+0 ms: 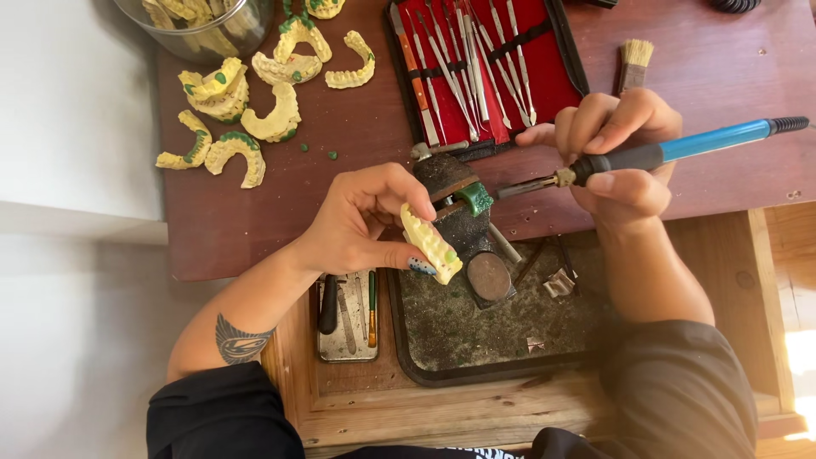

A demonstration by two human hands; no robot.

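My left hand (361, 223) pinches a pale yellow dental cast (431, 246) with a small green spot, held over the dark tray. My right hand (614, 157) grips a blue-handled electric wax tool (671, 153) like a pen. Its metal tip (518, 188) points left, close to a green wax lump (476, 198) clamped in a small dark vise (459, 212). The cast sits just left of the vise.
Several yellow dental casts (234, 110) with green wax lie at the table's upper left beside a glass bowl (204, 30). A red instrument case (480, 64) with metal tools lies open behind the vise. A small brush (633, 64), a dark tray (484, 327) and a metal tin (347, 319) are nearby.
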